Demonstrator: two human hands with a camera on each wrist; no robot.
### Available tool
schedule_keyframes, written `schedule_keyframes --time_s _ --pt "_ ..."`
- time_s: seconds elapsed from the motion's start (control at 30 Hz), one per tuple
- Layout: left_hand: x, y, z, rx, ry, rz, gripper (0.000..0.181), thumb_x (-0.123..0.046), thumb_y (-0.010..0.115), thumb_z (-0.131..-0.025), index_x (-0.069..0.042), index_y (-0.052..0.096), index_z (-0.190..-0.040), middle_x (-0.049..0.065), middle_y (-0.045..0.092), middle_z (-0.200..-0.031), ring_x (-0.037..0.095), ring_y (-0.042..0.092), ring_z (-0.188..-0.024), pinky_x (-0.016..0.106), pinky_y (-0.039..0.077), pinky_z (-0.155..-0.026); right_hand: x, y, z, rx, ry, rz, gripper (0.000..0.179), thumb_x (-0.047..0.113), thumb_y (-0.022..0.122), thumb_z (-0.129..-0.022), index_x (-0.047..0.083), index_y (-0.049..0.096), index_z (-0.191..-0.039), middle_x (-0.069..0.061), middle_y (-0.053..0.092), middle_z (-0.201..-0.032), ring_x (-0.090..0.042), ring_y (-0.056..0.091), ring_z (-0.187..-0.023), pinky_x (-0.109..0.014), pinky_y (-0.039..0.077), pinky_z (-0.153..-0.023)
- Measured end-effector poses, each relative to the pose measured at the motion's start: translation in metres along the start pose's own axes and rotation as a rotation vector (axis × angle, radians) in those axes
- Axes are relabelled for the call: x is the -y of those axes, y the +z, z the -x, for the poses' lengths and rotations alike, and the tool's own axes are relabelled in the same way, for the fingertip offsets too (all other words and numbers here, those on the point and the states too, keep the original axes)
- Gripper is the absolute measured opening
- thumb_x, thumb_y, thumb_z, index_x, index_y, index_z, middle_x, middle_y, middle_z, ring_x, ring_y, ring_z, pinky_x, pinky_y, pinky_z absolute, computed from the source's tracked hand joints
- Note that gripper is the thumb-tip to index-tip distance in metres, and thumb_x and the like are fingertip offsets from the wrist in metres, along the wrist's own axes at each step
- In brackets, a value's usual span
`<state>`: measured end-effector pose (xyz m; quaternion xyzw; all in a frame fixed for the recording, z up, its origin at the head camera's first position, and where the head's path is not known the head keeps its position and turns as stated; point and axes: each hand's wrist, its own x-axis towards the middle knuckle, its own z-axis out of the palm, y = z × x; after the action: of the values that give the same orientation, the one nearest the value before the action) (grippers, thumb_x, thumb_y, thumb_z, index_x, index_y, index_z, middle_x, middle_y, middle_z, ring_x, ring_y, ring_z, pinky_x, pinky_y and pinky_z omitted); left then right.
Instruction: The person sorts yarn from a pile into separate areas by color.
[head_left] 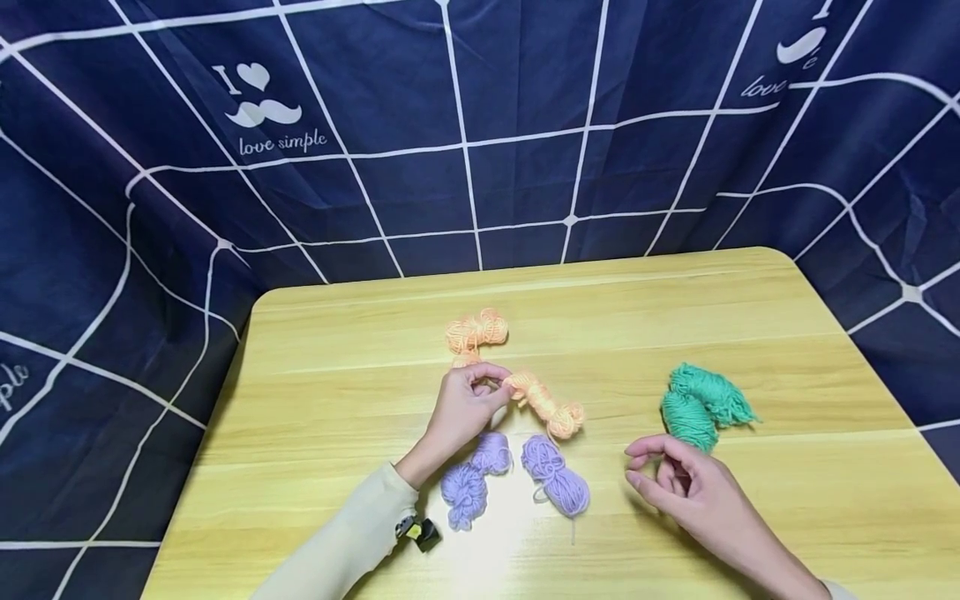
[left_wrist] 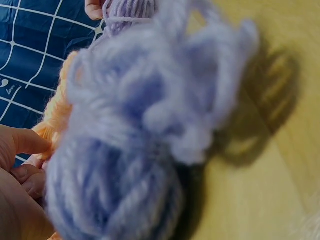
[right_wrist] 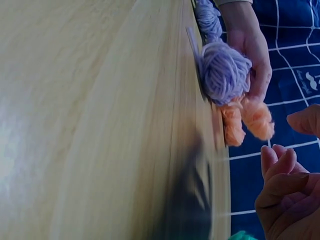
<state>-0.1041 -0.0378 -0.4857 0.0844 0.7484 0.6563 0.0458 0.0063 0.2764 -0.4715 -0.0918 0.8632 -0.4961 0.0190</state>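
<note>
Left hand (head_left: 467,408): pinches orange yarn (head_left: 543,402), likely for control.
Right hand (head_left: 693,493): empty, relaxed.
Green yarn (head_left: 705,390): towards table's (head_left: 825,475) right edge.

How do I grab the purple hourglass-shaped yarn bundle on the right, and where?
Maybe pinch the narrow waist of the purple hourglass-shaped yarn bundle, coming from its right. It's slimmest there, between two fatter ends. Another purple yarn bundle lies to its left, but the right side faces bare wooden table.

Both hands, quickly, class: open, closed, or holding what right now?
Left hand: closed, pinching the end of an orange yarn bundle.
Right hand: open, holding nothing.
</note>
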Motion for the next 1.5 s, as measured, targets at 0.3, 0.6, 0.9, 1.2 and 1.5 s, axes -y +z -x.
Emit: schedule_keyframes --time_s 0.3,0.6,0.9,1.2,1.5 --pt "0.001 0.000 -0.001 0.009 0.008 0.001 0.013 0.001 0.078 -0.094 0.002 0.080 -0.108 -0.008 0.044 -0.053 0.007 0.034 -0.045 0.019 0.028 -0.043 0.006 0.007 -0.002 0.036 -0.022 -0.015 0.025 0.011 0.087 -0.094 0.014 0.075 -0.115 0.007 0.055 -0.070 -0.011 0.048 -0.055 -0.030 0.042 -0.048" --pt "0.001 0.002 0.000 0.010 -0.002 0.009 0.013 0.000 0.078 -0.095 0.002 0.079 -0.107 -0.007 0.043 -0.052 0.007 0.034 -0.045 0.019 0.028 -0.042 0.009 0.015 -0.003 0.061 -0.083 0.012 0.027 0.011 0.090 -0.091 0.018 0.075 -0.113 0.010 0.056 -0.071 -0.007 0.048 -0.056 -0.028 0.042 -0.048" --pt "0.003 0.003 0.000 0.009 -0.015 0.002 0.012 0.000 0.079 -0.094 0.001 0.080 -0.106 -0.006 0.045 -0.054 0.006 0.034 -0.046 0.019 0.029 -0.043 0.010 0.023 -0.004 0.072 -0.131 0.067 0.036 0.015 0.093 -0.087 0.020 0.073 -0.117 0.015 0.054 -0.073 -0.004 0.049 -0.059 -0.025 0.043 -0.051" --pt "0.003 0.003 0.001 0.008 -0.010 0.000 0.013 0.000 0.079 -0.094 0.001 0.080 -0.107 -0.004 0.048 -0.055 0.006 0.034 -0.046 0.019 0.030 -0.044 0.016 0.031 -0.007 0.110 -0.152 0.043 0.039 0.018 0.095 -0.086 0.021 0.072 -0.118 0.010 0.064 -0.089 -0.004 0.052 -0.063 -0.024 0.045 -0.053" --pt "0.002 0.002 0.000 0.008 -0.005 -0.006 0.012 -0.001 0.079 -0.095 0.000 0.080 -0.106 -0.006 0.042 -0.053 0.008 0.033 -0.045 0.020 0.027 -0.043 0.021 0.039 -0.008 0.146 -0.103 0.070 0.041 0.027 0.095 -0.086 0.024 0.069 -0.118 0.012 0.056 -0.077 -0.004 0.052 -0.065 -0.025 0.046 -0.055"
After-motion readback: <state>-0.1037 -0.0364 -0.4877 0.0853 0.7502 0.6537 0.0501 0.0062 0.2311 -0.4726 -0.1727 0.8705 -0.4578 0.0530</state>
